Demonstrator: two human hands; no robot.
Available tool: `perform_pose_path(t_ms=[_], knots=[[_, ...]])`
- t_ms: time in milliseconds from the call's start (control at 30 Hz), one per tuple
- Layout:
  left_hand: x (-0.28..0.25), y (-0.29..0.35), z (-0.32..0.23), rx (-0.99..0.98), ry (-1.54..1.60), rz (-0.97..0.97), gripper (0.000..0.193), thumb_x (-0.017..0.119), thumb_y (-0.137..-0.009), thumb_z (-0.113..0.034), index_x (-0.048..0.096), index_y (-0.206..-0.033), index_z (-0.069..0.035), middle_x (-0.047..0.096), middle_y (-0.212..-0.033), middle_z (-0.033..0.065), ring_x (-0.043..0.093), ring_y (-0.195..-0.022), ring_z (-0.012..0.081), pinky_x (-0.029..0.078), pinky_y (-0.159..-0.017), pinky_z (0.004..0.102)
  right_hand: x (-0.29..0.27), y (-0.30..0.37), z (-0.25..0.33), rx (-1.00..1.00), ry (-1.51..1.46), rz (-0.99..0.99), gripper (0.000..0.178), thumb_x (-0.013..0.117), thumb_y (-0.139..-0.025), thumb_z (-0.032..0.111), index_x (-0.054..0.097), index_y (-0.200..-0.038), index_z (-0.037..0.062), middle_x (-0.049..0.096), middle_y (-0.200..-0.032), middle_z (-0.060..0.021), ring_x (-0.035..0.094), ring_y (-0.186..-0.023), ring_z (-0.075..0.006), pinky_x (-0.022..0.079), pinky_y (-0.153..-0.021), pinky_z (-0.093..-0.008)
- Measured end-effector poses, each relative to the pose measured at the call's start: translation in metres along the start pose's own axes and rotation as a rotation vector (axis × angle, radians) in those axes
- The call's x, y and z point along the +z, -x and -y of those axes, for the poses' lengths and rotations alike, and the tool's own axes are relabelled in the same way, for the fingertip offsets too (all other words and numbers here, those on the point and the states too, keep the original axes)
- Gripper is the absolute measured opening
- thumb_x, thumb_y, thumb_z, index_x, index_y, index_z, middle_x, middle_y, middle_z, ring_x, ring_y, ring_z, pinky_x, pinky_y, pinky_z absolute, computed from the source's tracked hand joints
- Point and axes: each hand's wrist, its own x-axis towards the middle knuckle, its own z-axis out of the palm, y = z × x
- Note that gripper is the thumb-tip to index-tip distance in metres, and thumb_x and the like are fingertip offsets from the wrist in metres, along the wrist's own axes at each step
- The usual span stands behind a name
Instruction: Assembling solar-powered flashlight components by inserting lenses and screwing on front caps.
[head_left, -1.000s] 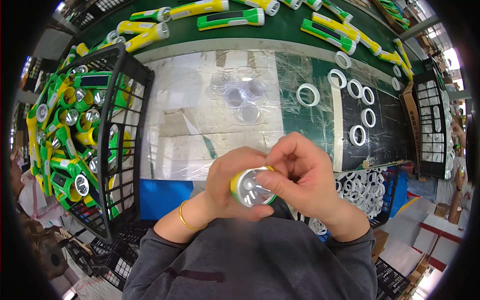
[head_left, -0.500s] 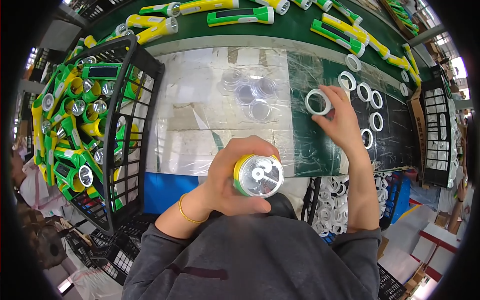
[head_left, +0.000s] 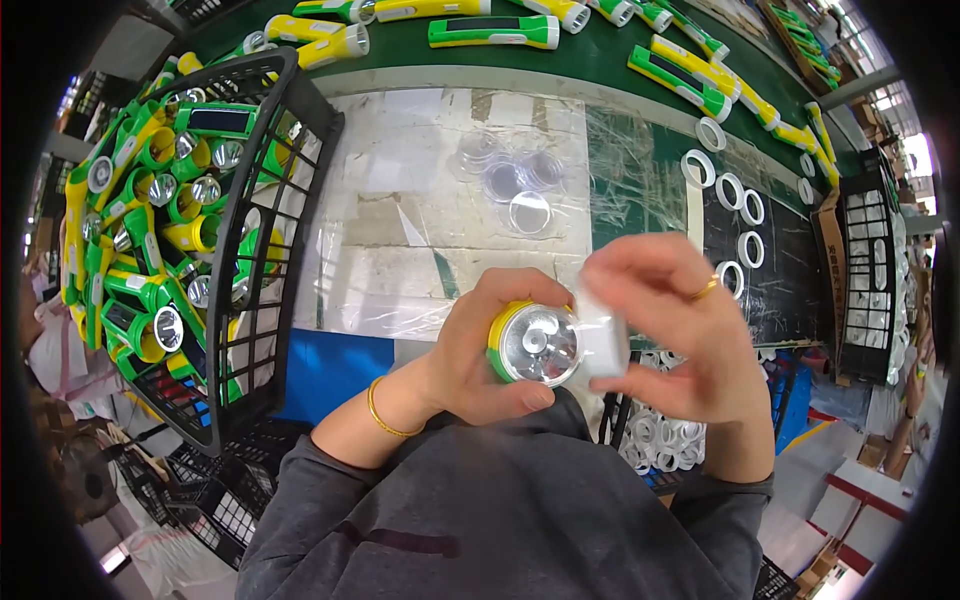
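My left hand [head_left: 470, 350] is wrapped round a yellow and green flashlight [head_left: 537, 345], its silver reflector end facing up toward me. Close on its right, my right hand [head_left: 680, 330] grips a white plastic ring [head_left: 604, 340] between thumb and fingers, tilted on edge and blurred by motion. The ring is right beside the flashlight's rim; whether they touch I cannot tell. Several clear round lenses [head_left: 530, 212] lie on the worktable [head_left: 380, 260] beyond my hands. More white rings [head_left: 750, 250] lie spread on the dark right part of the table.
At the left stands a black basket [head_left: 285, 200] heaped with flashlights [head_left: 190, 235]. Along the far side runs a green belt [head_left: 400, 55] carrying more flashlights. Below the table's right side sits a crate of white rings [head_left: 660, 440]. Another black basket [head_left: 868, 270] stands at the far right.
My right hand has lifted the white ring off the table and brought it left and nearer, up to the flashlight. My left hand has shifted slightly right, still gripping the flashlight.
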Motion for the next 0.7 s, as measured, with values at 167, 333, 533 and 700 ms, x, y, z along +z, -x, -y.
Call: perform_pose_path(t_ms=[167,333,533,700], knots=[[0.002,0.005,0.003,-0.070,0.026,-0.065,0.074,0.079,-0.073,-0.037,0.035,-0.122,-0.001,0.052,-0.111,0.0132,0.056,-0.096,0.0196,0.046,-0.082,0.0318,-0.001,-0.023,0.013,-0.073,0.074,0.201,0.059,0.077,-0.061,0.010,0.063,-0.119,0.0083,0.055,-0.112,-0.0133,0.055,-0.095,-0.0295,0.048,-0.077,-0.0373],[0.004,0.006,0.012,0.036,0.113,-0.106,0.076,0.083,-0.069,-0.034,0.038,-0.122,-0.003,0.057,-0.109,0.0134,0.060,-0.096,0.0204,0.048,-0.078,0.0310,-0.001,-0.041,0.020,-0.140,0.079,0.292,0.056,0.074,-0.060,0.010,0.064,-0.115,0.0087,0.058,-0.110,-0.0120,0.055,-0.091,-0.0306,0.048,-0.076,-0.0377],[-0.005,-0.018,-0.018,-0.226,-0.198,0.089,0.046,0.083,-0.063,-0.020,0.058,-0.100,-0.010,0.066,-0.088,0.0058,0.066,-0.078,0.0244,0.051,-0.068,0.0310,0.008,-0.047,0.022,-0.282,0.238,0.311,0.054,0.073,-0.057,0.011,0.065,-0.111,0.0078,0.058,-0.108,-0.0107,0.055,-0.087,-0.0305,0.049,-0.069,-0.0367],[0.001,-0.023,-0.026,-0.190,-0.447,-0.044,0.041,0.081,-0.065,-0.017,0.058,-0.098,-0.009,0.066,-0.085,0.0090,0.066,-0.078,0.0297,0.051,-0.066,0.0326,-0.002,-0.051,0.023,-0.253,0.358,0.396,0.050,0.073,-0.062,0.015,0.064,-0.111,0.0073,0.057,-0.106,-0.0107,0.056,-0.082,-0.0294,0.050,-0.067,-0.0354]])
